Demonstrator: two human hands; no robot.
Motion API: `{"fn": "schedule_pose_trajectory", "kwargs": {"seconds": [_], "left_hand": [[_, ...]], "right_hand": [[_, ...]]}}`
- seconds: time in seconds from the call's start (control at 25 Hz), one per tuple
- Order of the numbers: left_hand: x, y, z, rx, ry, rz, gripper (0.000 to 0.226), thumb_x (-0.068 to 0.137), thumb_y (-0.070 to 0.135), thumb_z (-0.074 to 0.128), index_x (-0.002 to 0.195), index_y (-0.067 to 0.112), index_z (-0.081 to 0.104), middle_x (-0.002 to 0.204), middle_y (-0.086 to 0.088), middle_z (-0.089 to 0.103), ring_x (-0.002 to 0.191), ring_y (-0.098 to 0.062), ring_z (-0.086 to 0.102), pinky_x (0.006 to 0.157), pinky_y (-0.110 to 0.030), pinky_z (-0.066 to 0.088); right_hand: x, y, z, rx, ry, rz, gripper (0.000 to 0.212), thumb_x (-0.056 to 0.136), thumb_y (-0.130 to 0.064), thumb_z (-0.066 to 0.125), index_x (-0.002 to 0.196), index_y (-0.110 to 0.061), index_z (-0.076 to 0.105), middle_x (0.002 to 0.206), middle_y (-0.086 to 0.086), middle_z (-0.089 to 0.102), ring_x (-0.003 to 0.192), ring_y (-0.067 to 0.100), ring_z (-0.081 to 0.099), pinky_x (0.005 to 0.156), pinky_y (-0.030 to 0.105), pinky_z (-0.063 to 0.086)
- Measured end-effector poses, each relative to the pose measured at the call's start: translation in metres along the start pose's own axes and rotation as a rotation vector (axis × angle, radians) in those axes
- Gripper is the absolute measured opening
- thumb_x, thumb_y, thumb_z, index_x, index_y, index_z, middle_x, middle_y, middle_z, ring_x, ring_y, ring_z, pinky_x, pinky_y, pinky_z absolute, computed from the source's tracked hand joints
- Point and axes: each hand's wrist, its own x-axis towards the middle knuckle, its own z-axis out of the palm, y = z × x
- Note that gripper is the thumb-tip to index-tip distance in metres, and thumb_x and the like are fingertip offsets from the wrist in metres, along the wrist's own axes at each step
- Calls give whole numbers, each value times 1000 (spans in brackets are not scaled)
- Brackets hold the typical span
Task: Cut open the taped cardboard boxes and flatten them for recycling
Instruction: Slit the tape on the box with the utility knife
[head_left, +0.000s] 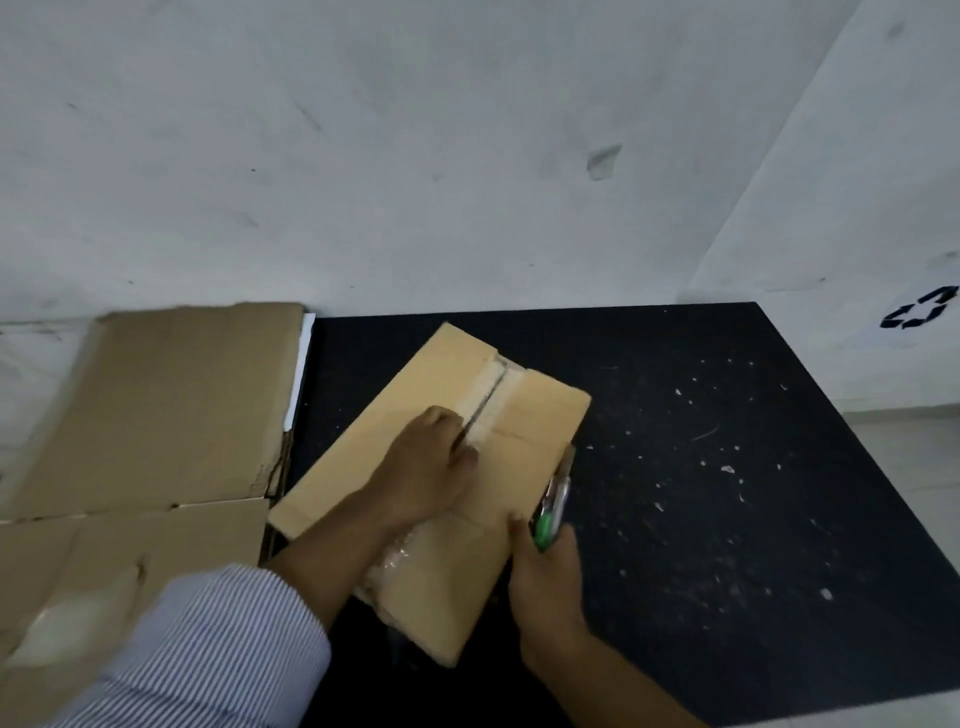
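Here's the cardboard box (524, 415), lying at a slant on the black mat (727, 467), its far end angled up to the right, and both hands are on it. The left hand (431, 467) sits on top, in the middle of the box, fingers bent, and their tips seem to hook over the flap edge where the taped seam (491, 389) is already slit. The right hand (550, 582) is down at the box's right-hand side, just touching its edge, wrapped around a green-handled utility knife (551, 501) whose blade end points up along that side. Crinkled clear plastic (400, 558) shows at the box's near end, between the 2 forearms. A striped sleeve (218, 649) covers the left arm. Off to the left, flattened cardboard (171, 400) lies beside the mat, and a recycling symbol (919, 309) marks the white surface far right.
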Motion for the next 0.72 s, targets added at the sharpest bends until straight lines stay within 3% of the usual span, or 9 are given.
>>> {"fn": "schedule_pose_trajectory", "kwargs": {"seconds": [0.08, 0.16, 0.28, 0.32, 0.4, 0.52, 0.6, 0.68, 0.72], "left_hand": [[4, 19, 10, 108, -29, -105, 49, 94, 54, 44, 119, 14, 58, 129, -1, 52, 123, -23, 50, 111, -44, 35], [4, 32, 25, 244, -136, -186, 85, 88, 72, 44, 148, 12, 36, 158, -6, 31, 149, -26, 22, 123, -53, 9], [3, 39, 40, 386, -306, -195, 132, 68, 91, 47, 157, 7, -1, 167, -8, -9, 153, -28, -14, 118, -63, -10], [5, 40, 40, 422, -364, -172, 134, 67, 90, 51, 157, 8, -5, 166, -7, -16, 152, -29, -20, 116, -66, -12], [9, 42, 32, 494, -490, -92, 130, 73, 80, 60, 158, 9, -9, 165, -2, -23, 150, -28, -26, 113, -72, -12], [12, 54, 15, 577, -639, 5, 122, 82, 59, 69, 158, 9, -12, 165, -2, -24, 150, -24, -26, 113, -71, -9], [11, 61, 10, 670, -658, 46, 116, 85, 45, 71, 158, 10, -11, 165, -5, -23, 151, -25, -24, 117, -65, -9], [8, 71, 10, 647, -614, 24, 111, 85, 38, 73, 159, 9, -6, 166, -11, -18, 152, -28, -17, 123, -56, -2], [6, 76, 10, 569, -589, -12, 108, 86, 42, 72, 158, 9, -1, 166, -11, -11, 154, -30, -9, 124, -50, 5]], "right_hand": [[-3, -4, 1, 38, 40, -9, 18, 101, -40, 52, 100, -23, 56, 95, 9, 67, 85, 25, 66, 73, 45, 57], [16, -27, -13, 11, 119, -120, 18, 103, -39, 47, 98, -23, 54, 91, 9, 64, 80, 23, 63, 69, 41, 53], [62, -79, -39, -173, 150, -380, 13, 104, -36, 45, 97, -27, 49, 88, 8, 59, 78, 24, 60, 71, 48, 52], [79, -95, -47, -312, 152, -483, 13, 103, -34, 46, 94, -26, 50, 90, 7, 59, 82, 25, 59, 73, 47, 51], [106, -117, -59, -556, 91, -626, 13, 103, -28, 47, 95, -20, 53, 93, 4, 57, 83, 20, 57, 69, 35, 44], [116, -117, -78, -810, -156, -557, 13, 105, -27, 46, 95, -22, 53, 87, -3, 59, 73, 9, 55, 55, 19, 35], [106, -93, -90, -897, -211, -531, 20, 105, -29, 45, 86, -23, 49, 81, -6, 55, 73, 12, 55, 51, 14, 33], [87, -64, -97, -888, -253, -486, 23, 105, -33, 46, 84, -23, 48, 80, -6, 55, 72, 11, 56, 54, 14, 40], [78, -53, -98, -833, -339, -417, 21, 104, -34, 48, 86, -24, 52, 83, -5, 60, 73, 12, 60, 60, 21, 49]]}}
